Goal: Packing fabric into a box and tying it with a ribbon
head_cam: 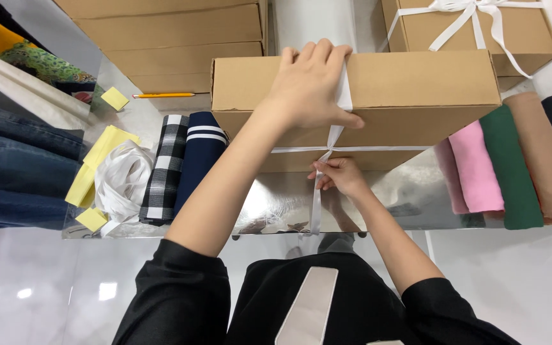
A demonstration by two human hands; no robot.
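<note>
Head view: brown cardboard box (410, 96) sits on a shiny table (276, 204), long axis running L-R across the view, one long side wall facing the person. White ribbon (344, 96) goes over the box top front-to-back, crosses a second run wrapped sideways along the front wall; crossing point at approx mid-front, loose tail hanging straight down past the table edge.

Left hand (308, 83) lies flat on the box top, fingers curled over the far edge, thumb pressing the ribbon down, so ribbon is under the palm. Right hand (340, 176) is below it at the front wall, fingertips pinched shut on the ribbon right at the crossing.

Counts: 1 box in hand, 1 already ribbon-tied box (474, 25) back right, stack of plain boxes (174, 38) back left. 2 folded cloths (186, 163) left of the box (checked, navy striped); 4 rolled cloths (509, 166) right (pink, green, tan, dark). Heap of white ribbon (122, 179), yellow paper slips (100, 156), 1 pencil (163, 95) on the left.
</note>
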